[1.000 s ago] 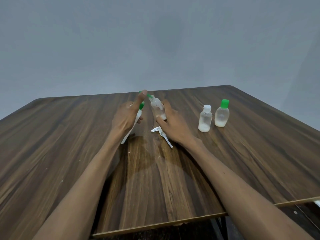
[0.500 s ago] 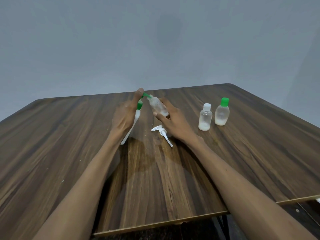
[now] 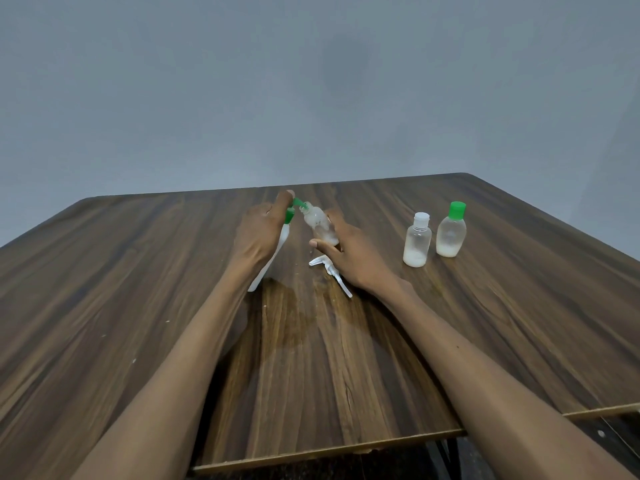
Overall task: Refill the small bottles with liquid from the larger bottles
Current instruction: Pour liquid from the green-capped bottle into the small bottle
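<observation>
Left hand [image 3: 258,233] fingers around white bottle [image 3: 273,258], right hand [image 3: 349,251] fingers gripping tilted, nearly empty clear bottle [image 3: 320,225]

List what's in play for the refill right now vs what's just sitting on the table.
In play:
- left hand gripping the white bottle, green nozzle at the mouth of the small bottle
- right hand holding the small clear bottle, tilted

Sitting by:
- pump cap, lying on the table
- white-capped bottle, upright
- green-capped bottle, upright
</observation>
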